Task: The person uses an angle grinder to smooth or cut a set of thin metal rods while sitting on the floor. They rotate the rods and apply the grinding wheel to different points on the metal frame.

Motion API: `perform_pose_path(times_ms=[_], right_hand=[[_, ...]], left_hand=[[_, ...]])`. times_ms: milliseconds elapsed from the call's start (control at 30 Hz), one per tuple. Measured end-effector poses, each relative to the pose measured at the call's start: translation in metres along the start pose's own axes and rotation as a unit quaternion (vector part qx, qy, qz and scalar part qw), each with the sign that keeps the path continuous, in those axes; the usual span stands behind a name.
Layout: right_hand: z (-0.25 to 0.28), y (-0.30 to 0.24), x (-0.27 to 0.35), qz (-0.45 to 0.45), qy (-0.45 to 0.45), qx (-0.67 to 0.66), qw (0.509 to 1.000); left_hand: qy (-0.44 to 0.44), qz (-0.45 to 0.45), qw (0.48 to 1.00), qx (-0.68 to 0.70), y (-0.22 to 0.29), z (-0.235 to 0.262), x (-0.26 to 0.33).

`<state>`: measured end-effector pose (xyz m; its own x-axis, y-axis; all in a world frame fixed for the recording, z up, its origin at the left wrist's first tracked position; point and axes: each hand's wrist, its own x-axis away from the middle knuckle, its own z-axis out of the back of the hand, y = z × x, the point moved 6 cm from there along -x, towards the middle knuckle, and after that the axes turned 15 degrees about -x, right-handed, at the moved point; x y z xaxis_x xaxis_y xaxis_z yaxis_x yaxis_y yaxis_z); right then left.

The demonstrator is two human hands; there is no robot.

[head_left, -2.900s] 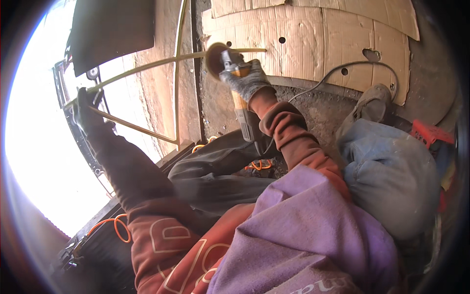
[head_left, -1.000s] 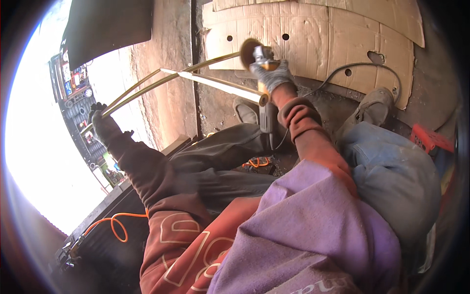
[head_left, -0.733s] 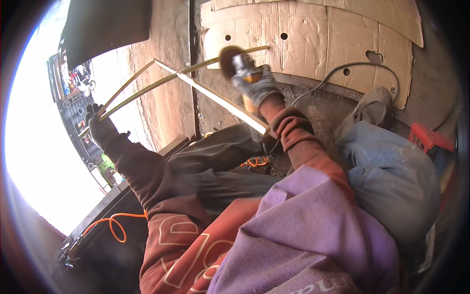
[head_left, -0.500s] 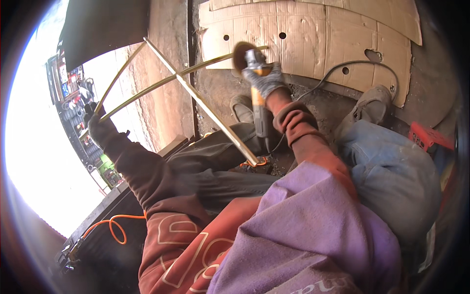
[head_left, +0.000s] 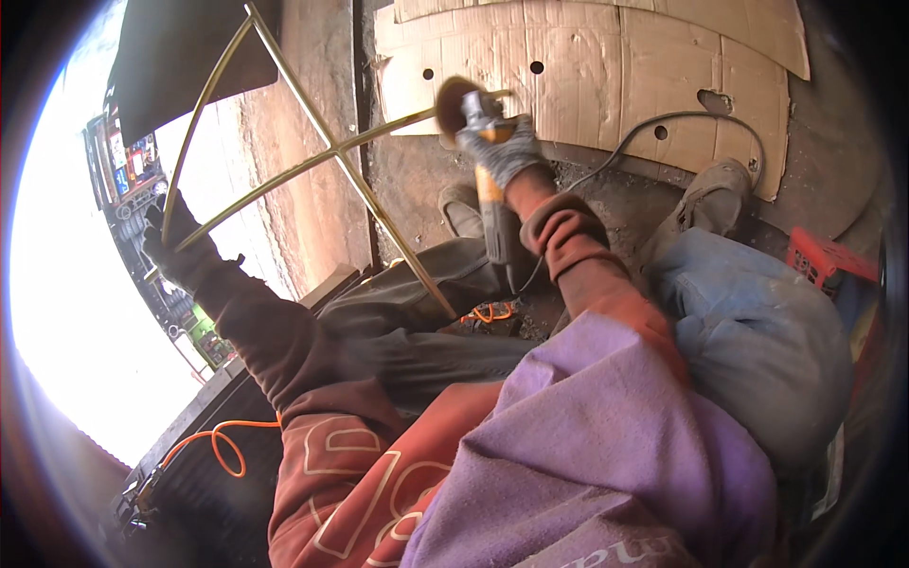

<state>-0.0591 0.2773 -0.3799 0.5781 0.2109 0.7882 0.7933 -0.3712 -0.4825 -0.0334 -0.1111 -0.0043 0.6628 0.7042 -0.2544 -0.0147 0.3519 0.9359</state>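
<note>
My left hand (head_left: 175,248), in a dark glove, is closed around one corner of a brass-coloured metal frame (head_left: 339,151). The frame is made of thin bars, two of which cross in the middle, and it is held in the air above my legs. In a grey glove, my right hand (head_left: 509,151) grips a yellow and grey angle grinder (head_left: 496,227) by its head end. Its round disc (head_left: 453,106) lies over the far right bar near that bar's end. Whether the disc touches the metal is hard to tell.
Flattened cardboard (head_left: 578,76) with holes covers the floor ahead. The grinder's dark cable (head_left: 620,147) loops across it on the right. A red plastic crate (head_left: 824,257) stands far right; an orange hose (head_left: 222,431) curls at lower left. A dark panel (head_left: 194,57) hangs upper left.
The frame has turned and shifted left, its top corner rising and its near end swinging left. My left hand has moved left with it; the grinder has moved slightly left.
</note>
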Motion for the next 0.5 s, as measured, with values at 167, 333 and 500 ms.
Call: perform_pose_path(times_ms=[167, 333, 500], right_hand=[[-0.02, 0.023, 0.009, 0.055, -0.081, 0.015, 0.995], [0.027, 0.089, -0.075, 0.002, 0.035, -0.052, 0.998], [0.033, 0.02, -0.033, 0.026, 0.092, 0.107, 0.99]], left_hand=[[0.046, -0.017, 0.998, 0.027, -0.01, 0.032, -0.019], [-0.083, -0.224, 0.797, -0.555, -0.012, 0.032, -0.029], [-0.006, -0.337, 0.583, -0.739, 0.003, 0.049, -0.035]])
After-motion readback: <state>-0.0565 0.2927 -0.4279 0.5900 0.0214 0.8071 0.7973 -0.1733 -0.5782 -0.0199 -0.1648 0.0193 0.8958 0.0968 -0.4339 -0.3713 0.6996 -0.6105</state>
